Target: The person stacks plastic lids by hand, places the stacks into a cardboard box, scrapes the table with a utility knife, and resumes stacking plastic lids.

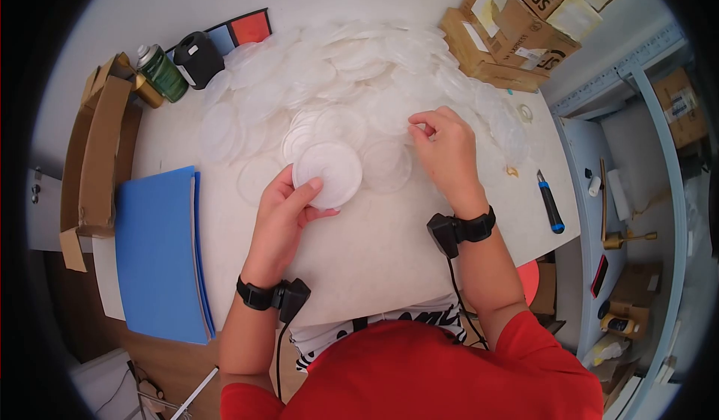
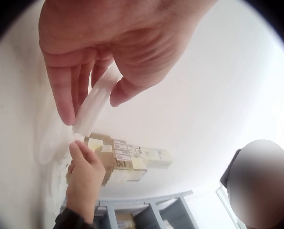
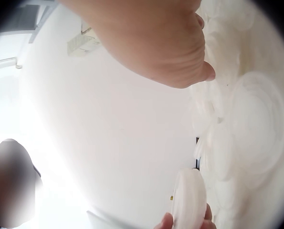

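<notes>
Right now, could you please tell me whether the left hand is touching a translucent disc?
Touching: the head view shows the left hand gripping a translucent disc, thumb lying on its face.

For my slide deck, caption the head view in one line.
Left hand grips a stack of round, translucent white plastic discs, the right hand near a broad heap of similar discs.

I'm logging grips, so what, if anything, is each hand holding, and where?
Left hand: a stack of translucent discs, by the near edge, thumb on top. Right hand: can't tell whether it holds anything.
</notes>
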The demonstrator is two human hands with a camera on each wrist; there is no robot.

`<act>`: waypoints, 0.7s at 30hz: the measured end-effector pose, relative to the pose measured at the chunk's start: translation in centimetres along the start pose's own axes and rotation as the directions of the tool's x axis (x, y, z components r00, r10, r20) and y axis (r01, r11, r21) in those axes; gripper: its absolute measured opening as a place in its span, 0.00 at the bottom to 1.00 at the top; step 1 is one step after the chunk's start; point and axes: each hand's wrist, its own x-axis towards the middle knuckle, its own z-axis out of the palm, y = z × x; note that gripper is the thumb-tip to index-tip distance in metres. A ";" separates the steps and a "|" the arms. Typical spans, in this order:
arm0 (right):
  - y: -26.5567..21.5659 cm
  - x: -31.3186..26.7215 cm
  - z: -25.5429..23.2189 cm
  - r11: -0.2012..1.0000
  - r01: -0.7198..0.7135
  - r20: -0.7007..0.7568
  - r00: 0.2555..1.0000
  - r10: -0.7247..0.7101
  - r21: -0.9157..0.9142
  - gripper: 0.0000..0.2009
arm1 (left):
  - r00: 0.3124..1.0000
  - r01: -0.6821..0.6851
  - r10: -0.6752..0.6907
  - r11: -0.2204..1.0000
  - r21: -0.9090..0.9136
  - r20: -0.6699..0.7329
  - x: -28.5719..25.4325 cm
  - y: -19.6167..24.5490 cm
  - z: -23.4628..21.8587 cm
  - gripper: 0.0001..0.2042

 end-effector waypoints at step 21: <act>0.6 0.1 0.6 0.999 0.020 0.003 1.000 -0.021 0.033 0.05 | 0.999 0.028 -0.029 0.997 0.078 0.014 0.1 0.0 0.2 0.21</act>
